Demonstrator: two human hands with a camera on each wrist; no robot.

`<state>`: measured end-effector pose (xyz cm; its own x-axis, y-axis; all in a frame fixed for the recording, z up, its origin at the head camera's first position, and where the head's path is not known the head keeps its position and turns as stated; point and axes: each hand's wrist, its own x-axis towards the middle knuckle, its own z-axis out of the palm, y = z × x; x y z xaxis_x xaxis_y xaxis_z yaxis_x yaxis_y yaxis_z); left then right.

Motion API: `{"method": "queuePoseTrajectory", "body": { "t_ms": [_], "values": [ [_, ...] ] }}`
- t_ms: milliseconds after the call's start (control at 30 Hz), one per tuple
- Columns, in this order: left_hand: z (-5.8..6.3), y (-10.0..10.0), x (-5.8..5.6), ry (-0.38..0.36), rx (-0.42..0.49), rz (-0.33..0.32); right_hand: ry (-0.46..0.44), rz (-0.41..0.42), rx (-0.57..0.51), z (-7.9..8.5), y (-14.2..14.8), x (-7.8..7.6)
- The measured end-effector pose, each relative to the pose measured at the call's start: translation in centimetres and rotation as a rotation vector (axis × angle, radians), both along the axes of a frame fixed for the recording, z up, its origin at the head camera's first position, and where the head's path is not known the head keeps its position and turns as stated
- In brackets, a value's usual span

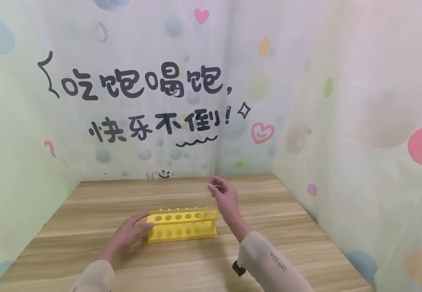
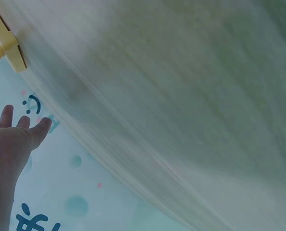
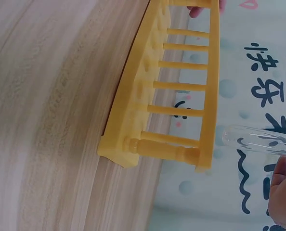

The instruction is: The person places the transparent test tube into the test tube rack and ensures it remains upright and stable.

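Observation:
A yellow test tube rack (image 1: 182,228) stands on the table, with a row of round holes in its top plate. At its left end, my left hand (image 1: 132,231) holds the rack between thumb and finger; other fingers extend in the left wrist view, with the grip itself out of frame. A clear glass test tube (image 3: 253,139) is pinched in the fingers of my right hand (image 1: 227,198). It hangs upright with its rounded bottom over the rack's right end, apart from the top plate in the right wrist view.
The wood-grain table (image 1: 123,267) reaches back to a white curtain (image 1: 181,48) printed with dark lettering, dots and hearts. Similar curtains close in both sides. Short yellow pegs rise along the rack's back edge. A dark object (image 1: 238,268) shows beneath the right sleeve.

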<state>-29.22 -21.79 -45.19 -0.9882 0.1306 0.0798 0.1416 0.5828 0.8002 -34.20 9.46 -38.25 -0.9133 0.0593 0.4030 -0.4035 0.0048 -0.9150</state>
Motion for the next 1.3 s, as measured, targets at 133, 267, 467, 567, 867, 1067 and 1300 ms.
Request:
{"method": "queuePoseTrajectory", "body": {
  "t_ms": [133,267,467,567,867,1067,1300],
  "values": [
    [0.0,0.0,-0.1,0.002,-0.011,0.001,-0.004,0.002,-0.001,-0.3,-0.1,0.1],
    [0.0,0.0,-0.1,-0.002,-0.012,0.003,-0.01,0.017,-0.001,-0.7,-0.1,0.0],
    [0.1,0.0,-0.1,0.011,-0.014,0.006,-0.015,0.027,0.021,-1.3,-0.1,0.1],
    [0.1,0.0,-0.1,0.012,-0.014,0.005,-0.019,0.025,0.035,-1.6,-0.1,0.2],
    [0.0,0.1,-0.2,-0.016,-0.001,0.008,0.004,0.02,0.107,-1.9,-0.2,1.2],
    [0.1,0.1,-0.2,-0.025,-0.01,0.01,-0.003,0.031,0.134,-0.9,-0.2,3.2],
    [0.1,0.1,0.0,-0.023,0.001,0.009,-0.024,0.053,0.144,-1.6,0.0,3.6]
  ]
}}
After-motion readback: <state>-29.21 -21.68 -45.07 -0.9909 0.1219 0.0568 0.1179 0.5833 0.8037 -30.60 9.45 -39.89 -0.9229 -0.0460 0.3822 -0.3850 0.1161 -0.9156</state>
